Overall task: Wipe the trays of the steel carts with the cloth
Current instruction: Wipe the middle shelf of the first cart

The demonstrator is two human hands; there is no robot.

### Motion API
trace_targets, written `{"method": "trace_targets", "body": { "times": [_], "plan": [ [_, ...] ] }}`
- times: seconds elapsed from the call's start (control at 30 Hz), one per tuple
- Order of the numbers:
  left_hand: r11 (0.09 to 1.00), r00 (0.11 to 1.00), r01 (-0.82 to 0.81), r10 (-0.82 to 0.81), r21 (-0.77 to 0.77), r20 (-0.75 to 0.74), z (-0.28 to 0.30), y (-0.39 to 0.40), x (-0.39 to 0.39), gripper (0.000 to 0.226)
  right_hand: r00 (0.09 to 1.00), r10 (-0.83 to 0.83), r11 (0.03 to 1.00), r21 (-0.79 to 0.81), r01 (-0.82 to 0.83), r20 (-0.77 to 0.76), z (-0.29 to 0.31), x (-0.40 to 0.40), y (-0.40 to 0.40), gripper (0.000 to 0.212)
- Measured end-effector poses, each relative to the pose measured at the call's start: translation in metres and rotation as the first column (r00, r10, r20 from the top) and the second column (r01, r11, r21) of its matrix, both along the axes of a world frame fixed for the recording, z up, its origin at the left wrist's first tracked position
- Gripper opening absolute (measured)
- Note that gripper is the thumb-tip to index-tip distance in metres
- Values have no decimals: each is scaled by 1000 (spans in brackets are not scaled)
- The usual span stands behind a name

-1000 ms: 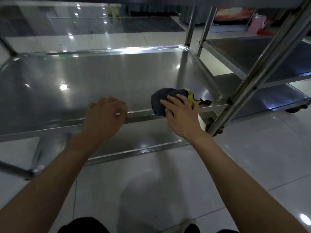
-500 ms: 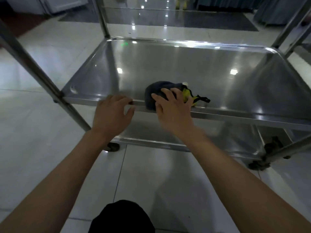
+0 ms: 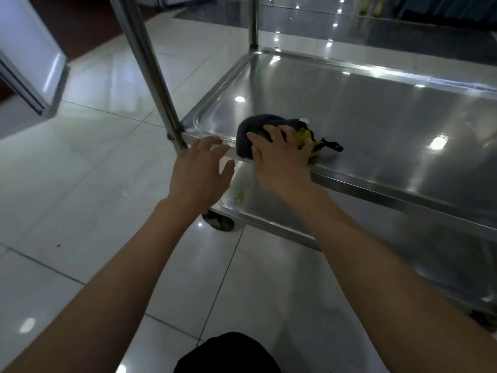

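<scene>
Head view: right hand (image 3: 282, 160) flat on cloth (image 3: 255, 130) at tray (image 3: 376, 117) rim, left hand (image 3: 199, 170) loosely spread, empty

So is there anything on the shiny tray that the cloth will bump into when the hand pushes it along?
Nothing visible is in the way. The right hand presses the dark cloth at the tray's near left corner, and the steel surface beyond it shows only light reflections. The left hand hovers at the near rim, beside the cloth.
</scene>
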State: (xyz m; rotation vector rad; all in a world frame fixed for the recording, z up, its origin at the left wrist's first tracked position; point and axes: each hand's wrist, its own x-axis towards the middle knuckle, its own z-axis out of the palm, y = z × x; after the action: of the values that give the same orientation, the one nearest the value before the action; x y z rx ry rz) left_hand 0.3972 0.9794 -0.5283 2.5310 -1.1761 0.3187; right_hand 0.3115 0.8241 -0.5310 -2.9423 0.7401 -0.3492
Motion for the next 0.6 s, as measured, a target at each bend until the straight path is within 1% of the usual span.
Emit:
{"method": "trace_targets", "body": {
  "times": [0.1, 0.2, 0.3, 0.43, 0.5, 0.6],
  "plan": [
    [999, 999, -47, 47, 4, -3, 0, 7, 11, 41, 997, 63, 997, 46, -61, -41, 4, 24, 9, 46],
    [997, 998, -69, 68, 45, 14, -1, 14, 21, 40, 993, 109, 991, 82, -104, -48, 8, 44, 19, 46],
    [995, 997, -75, 74, 62, 7, -4, 15, 25, 39, 992, 122, 991, 58, -120, -39, 8, 51, 23, 45],
    [995, 996, -86, 86, 49, -3, -6, 8, 20, 35, 994, 109, 994, 3, -109, 11, 8, 39, 18, 43],
    [996, 996, -85, 85, 34, -16, -8, 5, 14, 34, 995, 100, 995, 7, -100, 30, 8, 28, 13, 42],
    [1000, 1000, -17, 17, 16, -10, -10, 0, 2, 34, 996, 82, 997, 12, -83, 44, 6, 6, 1, 40]
  ]
}}
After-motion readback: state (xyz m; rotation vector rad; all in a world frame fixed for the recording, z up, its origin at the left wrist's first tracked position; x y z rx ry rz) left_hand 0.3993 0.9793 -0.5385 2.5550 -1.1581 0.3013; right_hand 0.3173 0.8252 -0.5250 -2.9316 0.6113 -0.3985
